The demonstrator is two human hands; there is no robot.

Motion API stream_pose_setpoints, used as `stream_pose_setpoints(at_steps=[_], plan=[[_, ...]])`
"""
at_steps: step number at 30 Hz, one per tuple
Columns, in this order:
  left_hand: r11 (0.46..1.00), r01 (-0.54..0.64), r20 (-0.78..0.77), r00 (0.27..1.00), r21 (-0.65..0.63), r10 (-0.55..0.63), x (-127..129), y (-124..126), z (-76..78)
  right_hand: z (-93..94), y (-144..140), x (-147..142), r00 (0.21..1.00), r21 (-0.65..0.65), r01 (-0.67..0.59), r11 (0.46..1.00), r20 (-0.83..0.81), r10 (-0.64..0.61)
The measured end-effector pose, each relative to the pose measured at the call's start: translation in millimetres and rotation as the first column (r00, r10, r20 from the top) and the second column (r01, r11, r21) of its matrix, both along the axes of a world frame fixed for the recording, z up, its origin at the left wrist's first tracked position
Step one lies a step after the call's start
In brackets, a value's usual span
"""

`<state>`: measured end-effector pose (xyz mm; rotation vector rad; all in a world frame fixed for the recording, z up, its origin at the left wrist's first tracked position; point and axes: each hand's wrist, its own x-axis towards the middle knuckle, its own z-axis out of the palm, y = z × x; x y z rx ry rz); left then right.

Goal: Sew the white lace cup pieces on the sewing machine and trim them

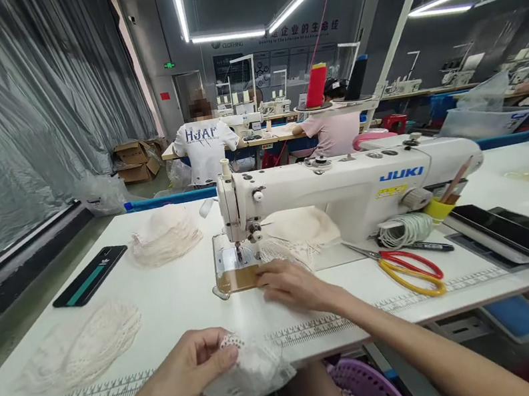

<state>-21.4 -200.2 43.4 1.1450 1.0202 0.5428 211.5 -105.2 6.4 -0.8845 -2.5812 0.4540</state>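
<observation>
My left hand [199, 368] pinches a piece of sheer white lace fabric [250, 372] between thumb and fingers. The lace hangs over the table's front edge. My right hand [297, 285] lies by the sewing machine's brown-covered plate [238, 279], fingers lightly bent, with nothing visible in them. Just behind it, a stack of cream fabric pieces with lace edging [303, 232] sits under the arm of the white sewing machine [313, 183]. The needle and presser foot [239, 252] stand in front of my right fingertips, toward the left.
On the left lie two lace piles [164, 235] and a dark phone [89, 276]. Scissors [411, 271], coiled white cord [404, 228] and a yellow cup [439, 209] are at the right. A purple basket [372, 389] stands below. Two people [207, 141] work ahead.
</observation>
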Motion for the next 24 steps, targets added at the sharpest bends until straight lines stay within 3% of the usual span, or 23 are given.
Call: stream_pose_setpoints(at_steps=[3,7,9,10,11,12,14,16,17,19,24], plan=[[0.999,0.039,-0.001,0.999,-0.018,-0.039,-1,-11,0.5,-3.8,-7,29,0.994,0.055,0.104,0.993,0.041,-0.106],[0.995,0.073,-0.008,0.997,-0.071,-0.073,0,-21,-6.3,4.4,-49,43,0.965,0.089,0.246,0.965,0.071,-0.252],[0.99,0.116,0.003,0.993,-0.077,-0.117,3,-24,-8.8,11.0,-76,33,0.978,0.017,0.201,0.98,0.052,-0.201],[0.987,0.143,0.008,0.99,-0.078,-0.143,5,-25,-9.2,13.1,-88,26,0.994,-0.113,0.102,0.988,-0.029,-0.106],[0.983,0.166,0.008,0.986,-0.078,-0.166,7,-27,-8.9,13.7,-98,17,0.992,-0.292,-0.011,0.956,-0.126,-0.027],[0.981,0.179,0.0,0.984,-0.08,-0.18,9,-29,-8.3,12.6,-105,9,0.978,-0.468,-0.107,0.877,-0.206,0.009],[0.98,0.173,-0.035,0.984,-0.096,-0.177,10,-33,-7.0,6.0,-114,-3,0.944,-0.746,-0.24,0.622,-0.329,-0.031],[0.984,0.146,-0.087,0.984,-0.104,-0.155,8,-39,-7.2,-3.4,-117,-7,0.917,-0.864,-0.32,0.389,-0.386,-0.1],[0.985,0.132,-0.11,0.983,-0.11,-0.144,6,-42,-8.2,-7.9,-118,-7,0.906,-0.88,-0.353,0.316,-0.406,-0.12],[0.987,0.107,-0.136,0.983,-0.122,-0.123,3,-48,-11.5,-15.0,-119,-5,0.89,-0.883,-0.393,0.257,-0.436,-0.137],[0.971,0.109,-0.118,0.984,-0.215,-0.136,5,-56,-20.7,-23.0,-122,3,0.898,-0.902,-0.378,0.207,-0.412,-0.154]])
